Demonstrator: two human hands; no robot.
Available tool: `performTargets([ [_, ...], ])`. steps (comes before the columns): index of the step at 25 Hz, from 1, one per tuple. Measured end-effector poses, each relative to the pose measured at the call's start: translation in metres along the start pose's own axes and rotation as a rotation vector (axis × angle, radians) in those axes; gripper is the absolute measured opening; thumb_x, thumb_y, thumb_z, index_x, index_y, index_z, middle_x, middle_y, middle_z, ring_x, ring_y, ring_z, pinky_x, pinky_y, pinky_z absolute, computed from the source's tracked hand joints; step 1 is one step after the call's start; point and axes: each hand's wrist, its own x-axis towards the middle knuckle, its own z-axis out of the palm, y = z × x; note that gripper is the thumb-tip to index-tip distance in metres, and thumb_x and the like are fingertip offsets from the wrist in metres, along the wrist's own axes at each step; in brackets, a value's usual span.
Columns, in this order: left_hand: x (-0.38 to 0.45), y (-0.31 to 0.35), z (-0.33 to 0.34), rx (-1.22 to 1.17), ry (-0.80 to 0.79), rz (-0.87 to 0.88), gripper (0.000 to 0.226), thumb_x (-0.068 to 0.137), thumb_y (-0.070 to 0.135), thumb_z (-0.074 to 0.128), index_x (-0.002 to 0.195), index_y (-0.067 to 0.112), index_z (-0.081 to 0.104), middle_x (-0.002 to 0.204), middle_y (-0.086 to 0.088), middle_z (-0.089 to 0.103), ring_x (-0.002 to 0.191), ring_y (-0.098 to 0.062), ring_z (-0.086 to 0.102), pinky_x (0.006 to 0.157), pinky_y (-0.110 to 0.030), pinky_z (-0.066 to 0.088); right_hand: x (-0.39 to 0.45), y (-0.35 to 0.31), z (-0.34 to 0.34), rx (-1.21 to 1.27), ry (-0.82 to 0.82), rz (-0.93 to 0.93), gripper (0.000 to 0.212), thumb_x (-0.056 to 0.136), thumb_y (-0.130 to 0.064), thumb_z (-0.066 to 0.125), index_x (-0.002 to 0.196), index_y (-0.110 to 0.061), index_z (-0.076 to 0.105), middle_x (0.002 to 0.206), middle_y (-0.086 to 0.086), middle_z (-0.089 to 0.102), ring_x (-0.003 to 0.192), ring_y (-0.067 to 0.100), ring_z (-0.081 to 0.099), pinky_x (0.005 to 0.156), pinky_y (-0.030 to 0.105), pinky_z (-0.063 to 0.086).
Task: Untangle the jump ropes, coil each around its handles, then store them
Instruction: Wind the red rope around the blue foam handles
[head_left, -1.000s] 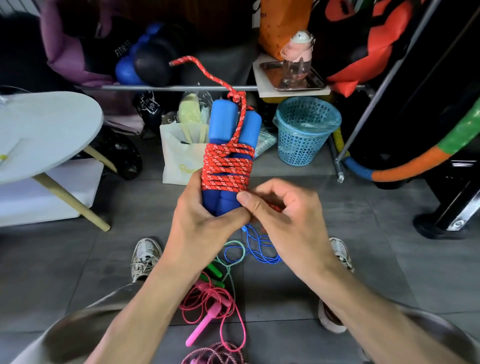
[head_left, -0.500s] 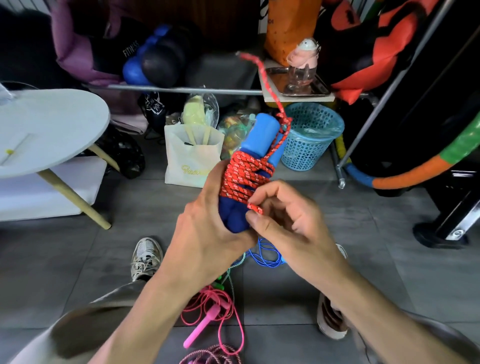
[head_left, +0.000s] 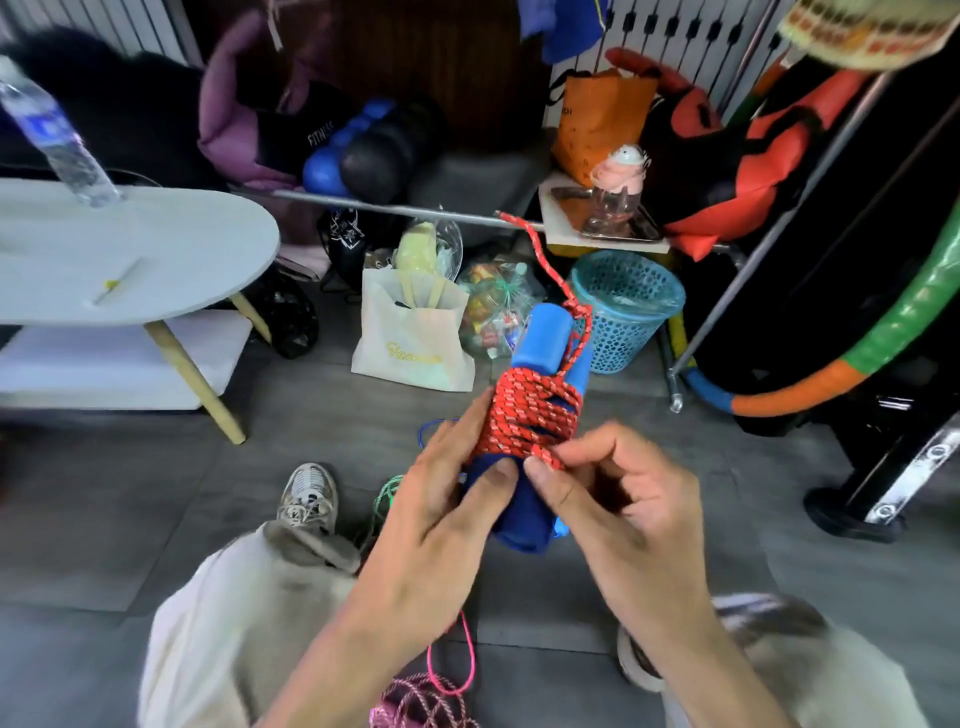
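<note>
A red speckled jump rope is coiled around two blue foam handles held together, tilted up to the right. A loose red tail sticks up from a knot near the handle tops. My left hand grips the lower part of the handles, thumb on the blue foam. My right hand pinches a strand of the red rope at the bottom of the coil. On the floor lie a pink rope, a green rope and a blue rope, partly hidden by my arms.
A white oval table with a water bottle stands left. A white paper bag and a teal basket sit ahead on the grey tiles. A metal rack and coloured hoop fill the right.
The bundle has tilted further right and dropped lower in view. My right hand has shifted to the coil's lower edge. The camera has tipped up and left.
</note>
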Motion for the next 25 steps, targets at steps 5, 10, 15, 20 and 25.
performTargets([
  [5,-0.061,0.008,0.001,0.153,0.212,-0.02,0.037,0.081,0.032,0.063,0.117,0.032,0.068,0.097,0.01,0.068,0.094,-0.011,0.066,0.081,-0.024,0.05,-0.056,-0.016,0.014,0.083,0.004,0.143,0.021,0.073,-0.036,0.075,0.07,-0.021,0.062,0.061,-0.001,0.05,0.06,0.011,0.044,0.055,0.041,0.047],
  [10,-0.097,0.008,-0.015,0.28,0.194,-0.026,0.019,0.076,0.018,0.065,0.092,0.028,0.066,0.082,0.005,0.071,0.073,-0.019,0.067,0.064,-0.037,0.055,-0.094,-0.009,0.014,0.353,-0.137,0.386,0.032,0.062,-0.035,0.083,0.079,-0.011,0.069,0.074,0.013,0.059,0.07,0.025,0.054,0.068,0.041,0.049],
  [15,-0.111,0.007,-0.023,0.473,0.091,-0.061,0.009,0.07,0.022,0.062,0.078,0.028,0.064,0.068,0.009,0.065,0.057,-0.014,0.058,0.055,-0.024,0.049,-0.118,-0.001,0.022,0.341,-0.112,0.408,0.006,0.075,-0.016,0.072,0.079,-0.012,0.07,0.07,0.012,0.058,0.066,0.018,0.053,0.061,0.023,0.048],
  [20,-0.116,-0.002,-0.015,0.634,0.081,-0.099,0.008,0.067,0.025,0.065,0.073,0.026,0.061,0.059,0.011,0.054,0.052,-0.01,0.045,0.047,-0.012,0.036,-0.125,0.009,0.018,0.085,-0.116,0.274,0.009,0.081,-0.012,0.069,0.082,-0.02,0.069,0.092,0.0,0.064,0.075,0.017,0.061,0.072,0.027,0.049],
  [25,-0.106,0.001,-0.016,1.036,-0.024,-0.088,0.015,0.066,0.042,0.056,0.076,0.03,0.055,0.057,0.008,0.051,0.053,-0.014,0.039,0.043,-0.026,0.04,-0.124,0.013,0.014,0.054,-0.07,0.288,0.021,0.086,0.002,0.066,0.085,-0.018,0.07,0.086,0.003,0.07,0.078,0.022,0.066,0.07,0.028,0.054],
])
